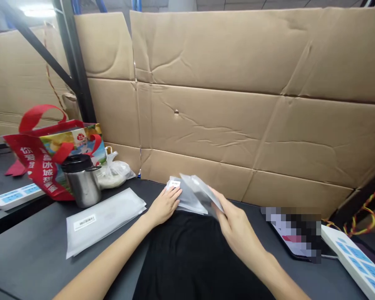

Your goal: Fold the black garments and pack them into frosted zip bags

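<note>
My left hand lies with its fingers stretched out on a frosted plastic bag that has a small barcode label. In my right hand another frosted plastic bag is gripped by its edge, tilted up over the first and slightly blurred. Below both hands spreads a smooth black cloth. Left of my left arm, a stack of similar frosted bags rests on the dark table, a barcode label on its top one.
A steel flask with a black lid stands at the left before a red carrier bag and a knotted clear bag. Power strips lie at the left and right. A phone lies right. Cardboard walls the back.
</note>
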Demonstrator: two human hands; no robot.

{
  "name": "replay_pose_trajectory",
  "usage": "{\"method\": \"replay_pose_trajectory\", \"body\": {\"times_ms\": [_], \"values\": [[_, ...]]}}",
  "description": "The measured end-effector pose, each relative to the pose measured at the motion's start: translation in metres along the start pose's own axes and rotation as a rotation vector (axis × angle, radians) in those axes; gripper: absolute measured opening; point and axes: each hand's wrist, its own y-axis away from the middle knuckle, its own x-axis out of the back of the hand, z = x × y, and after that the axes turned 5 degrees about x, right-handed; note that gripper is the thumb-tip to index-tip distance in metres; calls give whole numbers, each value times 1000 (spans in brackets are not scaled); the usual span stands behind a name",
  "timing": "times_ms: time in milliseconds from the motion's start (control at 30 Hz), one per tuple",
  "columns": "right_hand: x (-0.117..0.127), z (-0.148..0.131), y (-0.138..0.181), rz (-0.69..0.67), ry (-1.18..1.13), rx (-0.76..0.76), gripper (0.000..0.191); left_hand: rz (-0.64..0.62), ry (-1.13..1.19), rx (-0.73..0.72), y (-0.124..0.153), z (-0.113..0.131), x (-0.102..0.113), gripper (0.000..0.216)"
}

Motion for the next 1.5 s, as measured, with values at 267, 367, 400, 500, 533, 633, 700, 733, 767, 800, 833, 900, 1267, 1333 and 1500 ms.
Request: {"method": "replay_pose_trajectory", "body": {"times_ms": [267,367,400,500,533,633,700,733,767,800,833,900,1267,1333,1500], "values": [[-95,38,-86,-259,326,114,62,15,-28,24,15,0,9,37],[-126,43,-83,-325,293,93,63,17,-38,25,27,-5,15,35],[-131,44,-82,-333,285,80,62,17,-37,23,30,-6,16,35],[-133,42,-86,-341,261,43,60,16,-24,14,33,-10,15,35],[-130,42,-88,-341,249,40,60,17,-17,12,32,-11,14,35],[-112,44,-83,-303,206,58,65,35,7,11,32,-11,17,34],[-94,51,-67,-226,190,40,60,73,22,29,37,-10,24,34],[-85,56,-55,-179,190,10,53,100,28,47,41,-9,29,33],[-76,62,-40,-132,193,-36,45,123,32,68,46,-8,33,30],[-69,69,-25,-92,199,-91,40,140,36,87,51,-7,37,26],[-62,76,-9,-69,202,-138,36,147,40,102,56,-5,41,23],[-55,87,18,-65,186,-184,28,139,44,111,63,1,46,18],[-69,93,6,-42,7,-339,42,-6,16,35,5,-1,34,44],[-72,94,-10,-36,-57,-357,36,-5,67,57,5,-11,26,45],[-87,91,-49,6,-167,-363,36,41,127,91,17,-31,16,46]]}}
